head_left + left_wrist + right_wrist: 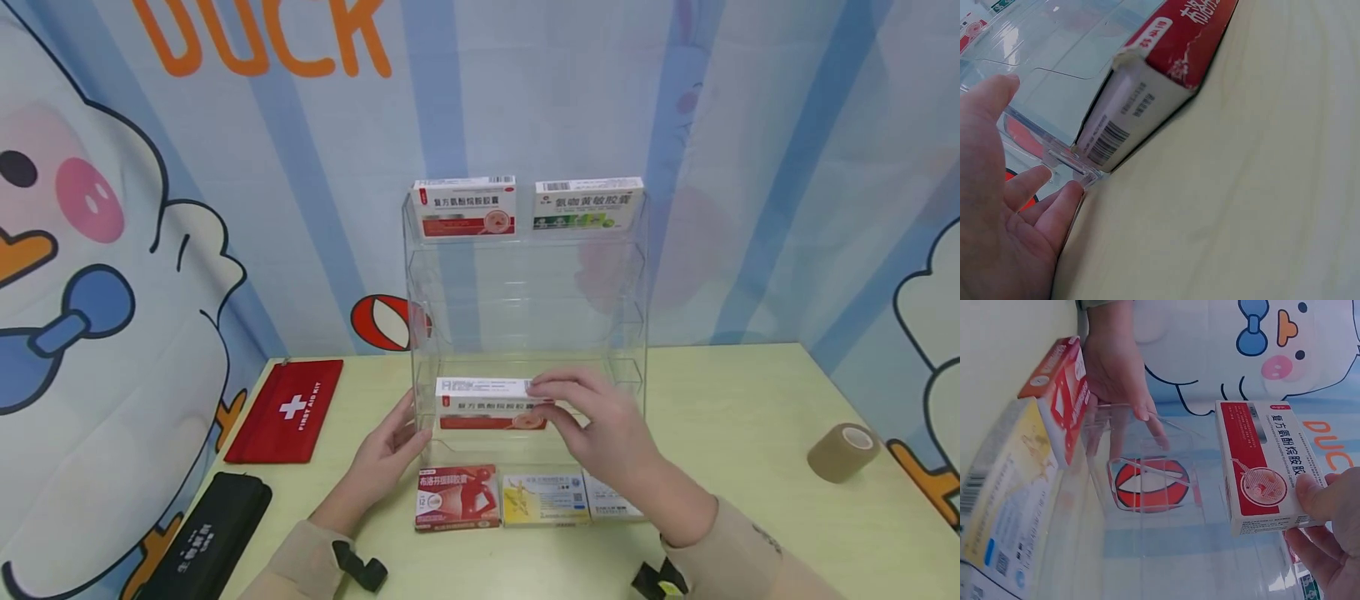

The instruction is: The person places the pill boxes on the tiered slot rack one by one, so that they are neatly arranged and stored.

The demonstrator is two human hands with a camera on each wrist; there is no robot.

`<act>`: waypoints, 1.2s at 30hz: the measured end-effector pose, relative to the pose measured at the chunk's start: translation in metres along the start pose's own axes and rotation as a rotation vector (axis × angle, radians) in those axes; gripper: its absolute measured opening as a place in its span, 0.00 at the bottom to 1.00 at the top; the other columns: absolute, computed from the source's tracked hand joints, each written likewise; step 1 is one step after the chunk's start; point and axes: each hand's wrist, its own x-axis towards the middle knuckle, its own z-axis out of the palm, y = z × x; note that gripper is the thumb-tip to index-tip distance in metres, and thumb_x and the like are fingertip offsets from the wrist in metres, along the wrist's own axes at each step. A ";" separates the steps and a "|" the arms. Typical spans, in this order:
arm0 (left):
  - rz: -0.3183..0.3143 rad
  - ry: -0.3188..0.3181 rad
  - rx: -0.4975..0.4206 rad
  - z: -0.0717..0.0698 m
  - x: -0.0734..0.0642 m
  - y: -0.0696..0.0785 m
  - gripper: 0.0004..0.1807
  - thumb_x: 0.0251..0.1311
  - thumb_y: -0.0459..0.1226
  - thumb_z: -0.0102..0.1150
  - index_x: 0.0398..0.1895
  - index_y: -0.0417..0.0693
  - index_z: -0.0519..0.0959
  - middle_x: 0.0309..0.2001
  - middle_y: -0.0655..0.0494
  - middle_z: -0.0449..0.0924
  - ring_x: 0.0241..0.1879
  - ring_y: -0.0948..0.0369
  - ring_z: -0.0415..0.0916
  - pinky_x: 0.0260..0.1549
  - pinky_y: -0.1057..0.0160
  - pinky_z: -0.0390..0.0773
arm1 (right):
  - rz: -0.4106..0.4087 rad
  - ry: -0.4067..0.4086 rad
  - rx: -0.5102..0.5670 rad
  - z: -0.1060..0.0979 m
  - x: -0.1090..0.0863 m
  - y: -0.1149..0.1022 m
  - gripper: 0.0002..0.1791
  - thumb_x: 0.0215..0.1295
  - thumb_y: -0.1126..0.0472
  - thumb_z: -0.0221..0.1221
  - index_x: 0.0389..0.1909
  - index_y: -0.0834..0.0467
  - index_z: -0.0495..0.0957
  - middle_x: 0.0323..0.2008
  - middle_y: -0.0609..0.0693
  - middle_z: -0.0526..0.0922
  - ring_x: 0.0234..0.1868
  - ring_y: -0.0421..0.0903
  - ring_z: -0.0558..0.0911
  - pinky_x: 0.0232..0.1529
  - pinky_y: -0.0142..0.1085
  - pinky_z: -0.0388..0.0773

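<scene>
A clear display rack (528, 446) stands on the table with several tiers. My left hand (382, 454) holds the rack's lower left side, the thumb in front and the other fingers round the outside. Thumb and fingers of my right hand (603, 425) pinch the right end of a white and red medicine box (1266, 465) over a lower tier; the right wrist view shows the box apart from the shelf. On the bottom tier sit a red medicine box (457, 497), a yellow and white one (546, 498) and a white one (611, 497) partly behind my right arm.
The top tier bears a white and red box (467, 208) and a white and green box (588, 206). To the left lie a red first aid pouch (281, 417) and a black case (210, 533). A tan tape roll (840, 454) is at the right.
</scene>
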 end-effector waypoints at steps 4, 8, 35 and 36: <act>-0.009 0.003 -0.001 0.000 0.000 0.000 0.43 0.80 0.51 0.63 0.90 0.78 0.53 0.85 0.49 0.67 0.81 0.42 0.71 0.77 0.42 0.75 | 0.012 0.022 -0.057 -0.007 0.018 0.011 0.20 0.54 0.74 0.81 0.47 0.58 0.91 0.48 0.52 0.91 0.47 0.48 0.93 0.45 0.40 0.93; -0.001 0.002 0.002 0.000 0.000 0.001 0.43 0.80 0.50 0.63 0.91 0.73 0.53 0.85 0.45 0.67 0.80 0.40 0.71 0.77 0.41 0.75 | 0.025 0.057 -0.062 -0.010 0.038 0.022 0.17 0.57 0.73 0.79 0.47 0.60 0.91 0.47 0.53 0.92 0.47 0.49 0.93 0.45 0.43 0.94; -0.018 -0.002 -0.005 -0.001 -0.001 0.003 0.43 0.80 0.50 0.63 0.91 0.71 0.53 0.85 0.45 0.66 0.81 0.40 0.70 0.78 0.43 0.74 | 0.178 0.117 -0.163 0.015 0.124 0.067 0.08 0.72 0.66 0.72 0.49 0.62 0.91 0.53 0.56 0.91 0.58 0.55 0.89 0.62 0.48 0.90; -0.018 0.000 -0.004 -0.001 -0.001 0.003 0.43 0.80 0.50 0.63 0.91 0.71 0.53 0.85 0.45 0.66 0.81 0.40 0.70 0.78 0.43 0.74 | 0.183 0.114 -0.167 0.017 0.125 0.067 0.08 0.73 0.65 0.71 0.49 0.62 0.91 0.53 0.55 0.91 0.58 0.55 0.89 0.62 0.48 0.89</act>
